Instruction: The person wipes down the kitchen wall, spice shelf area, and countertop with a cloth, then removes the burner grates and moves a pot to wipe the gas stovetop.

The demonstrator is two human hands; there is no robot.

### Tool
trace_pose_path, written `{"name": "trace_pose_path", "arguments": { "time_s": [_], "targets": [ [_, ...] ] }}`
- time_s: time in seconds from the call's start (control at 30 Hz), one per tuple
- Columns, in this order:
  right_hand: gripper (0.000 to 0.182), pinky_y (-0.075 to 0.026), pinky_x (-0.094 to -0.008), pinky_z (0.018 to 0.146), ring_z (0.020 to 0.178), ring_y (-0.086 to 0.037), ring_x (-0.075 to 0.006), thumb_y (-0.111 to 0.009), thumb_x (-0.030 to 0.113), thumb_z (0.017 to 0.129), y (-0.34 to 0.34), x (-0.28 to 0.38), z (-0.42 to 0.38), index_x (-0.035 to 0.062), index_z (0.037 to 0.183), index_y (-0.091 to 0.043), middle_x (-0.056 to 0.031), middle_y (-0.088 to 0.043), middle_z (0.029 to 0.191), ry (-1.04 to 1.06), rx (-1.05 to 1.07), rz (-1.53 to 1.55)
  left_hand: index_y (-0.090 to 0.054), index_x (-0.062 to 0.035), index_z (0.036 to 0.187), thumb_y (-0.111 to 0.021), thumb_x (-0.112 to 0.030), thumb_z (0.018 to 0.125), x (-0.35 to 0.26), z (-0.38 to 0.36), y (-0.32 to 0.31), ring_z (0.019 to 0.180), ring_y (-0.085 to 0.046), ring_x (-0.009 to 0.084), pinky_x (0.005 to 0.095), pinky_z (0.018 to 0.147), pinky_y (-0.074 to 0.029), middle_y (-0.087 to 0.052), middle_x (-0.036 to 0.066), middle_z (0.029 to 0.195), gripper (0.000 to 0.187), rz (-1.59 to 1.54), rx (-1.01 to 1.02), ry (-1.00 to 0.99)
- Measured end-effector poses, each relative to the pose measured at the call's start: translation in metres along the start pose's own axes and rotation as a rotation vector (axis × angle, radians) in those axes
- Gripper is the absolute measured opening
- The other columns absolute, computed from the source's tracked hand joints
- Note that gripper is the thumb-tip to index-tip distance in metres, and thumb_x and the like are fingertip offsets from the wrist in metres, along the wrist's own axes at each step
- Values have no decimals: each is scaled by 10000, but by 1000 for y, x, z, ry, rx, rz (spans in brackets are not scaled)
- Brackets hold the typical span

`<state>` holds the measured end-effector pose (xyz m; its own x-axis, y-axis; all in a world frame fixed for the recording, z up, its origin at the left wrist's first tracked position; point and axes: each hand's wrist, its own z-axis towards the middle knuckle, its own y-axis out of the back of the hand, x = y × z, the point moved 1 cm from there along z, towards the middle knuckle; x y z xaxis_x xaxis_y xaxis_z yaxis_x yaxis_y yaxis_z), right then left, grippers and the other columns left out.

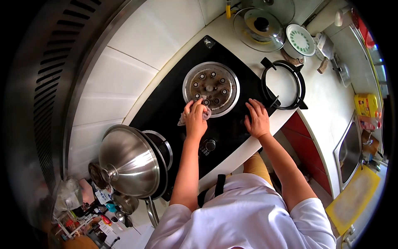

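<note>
My left hand (196, 121) is closed around a crumpled greyish cloth (181, 120), and its fingertips press at the lower edge of the round gas burner (210, 89). This burner has a steel rim and a brown-stained plate with several small round ports. It is set in a black glass cooktop (166, 93). On the right side of the cooktop, near its front edge, my right hand (258, 120) rests with fingers stretched out and holds nothing. The black pot-support ring (302, 79) lies off the burner, on the counter beyond my right hand. A control knob (210, 145) sits between my arms.
A wok with a domed steel lid (130, 162) covers much of the left burner, its handle toward me. Glass lids (253, 37), a green-patterned bowl (300, 40) and a cleaver (326, 45) are at the back right. A range hood (56, 83) hangs at left; a sink (350, 147) is at right.
</note>
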<state>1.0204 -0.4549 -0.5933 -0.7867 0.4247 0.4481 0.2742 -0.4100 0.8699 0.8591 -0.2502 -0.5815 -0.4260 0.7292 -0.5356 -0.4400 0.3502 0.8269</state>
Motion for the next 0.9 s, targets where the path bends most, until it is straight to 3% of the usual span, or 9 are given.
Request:
{"name": "trace_pose_path", "arguments": {
  "time_s": [0.03, 0.13, 0.3, 0.47, 0.57, 0.77, 0.9],
  "targets": [
    [503, -370, -417, 1082, 1297, -440, -309, -624, 155, 787, 0, 0, 0, 58, 1275, -550, -105, -491, 1377, 1, -3, 0, -534, -123, 905, -626, 77, 700, 2, 3, 1, 1246, -458, 362, 503, 999, -354, -602, 31, 1316, 301, 6, 21, 27],
    [500, -368, -425, 1084, 1295, -438, -321, -618, 142, 788, 1, 0, -1, 53, 1275, -547, -116, -494, 1369, 2, -4, 10, -539, -129, 908, -613, 85, 704, 0, 2, 5, 1253, -457, 361, 515, 1016, -348, -596, 19, 1324, 305, 31, 53, 42],
    [504, -378, -416, 1075, 1291, -447, -308, -629, 144, 781, -1, 0, -1, 62, 1273, -554, -109, -502, 1362, 8, -26, 3, -544, -100, 934, -599, 23, 791, -8, -22, 18, 1269, -459, 367, 516, 1041, -342, -549, 41, 1381, 196, 204, 109, 81],
    [501, -373, -416, 1082, 1293, -446, -306, -626, 149, 784, 1, 1, -1, 65, 1272, -555, -101, -503, 1363, -2, -23, 22, -536, -100, 923, -598, 16, 811, -3, -27, 14, 1330, -410, 388, 514, 1065, -330, -500, 64, 1434, 173, 243, 98, 148],
    [496, -372, -435, 1084, 1285, -444, -335, -614, 128, 787, 0, -1, -1, 43, 1271, -547, -125, -497, 1363, -3, -1, 19, -515, -100, 911, -614, 40, 771, 13, -1, 10, 1337, -398, 387, 525, 1077, -320, -492, 73, 1441, 221, 201, 34, 196],
    [505, -368, -434, 1087, 1285, -444, -334, -615, 130, 784, 1, 0, 0, 46, 1277, -545, -125, -494, 1368, -5, -6, 31, -549, -76, 796, -608, 109, 677, 49, 41, 10, 1227, -496, 389, 481, 1008, -381, -643, 80, 1255, 228, -6, -34, -38],
    [507, -368, -434, 1087, 1287, -443, -331, -617, 131, 784, 2, 2, 0, 46, 1278, -545, -125, -495, 1369, 2, -4, 33, -579, -65, 760, -592, 122, 653, 50, 43, 12, 1188, -520, 379, 455, 985, -408, -672, 85, 1197, 216, -42, -50, -60]
  ]
}}
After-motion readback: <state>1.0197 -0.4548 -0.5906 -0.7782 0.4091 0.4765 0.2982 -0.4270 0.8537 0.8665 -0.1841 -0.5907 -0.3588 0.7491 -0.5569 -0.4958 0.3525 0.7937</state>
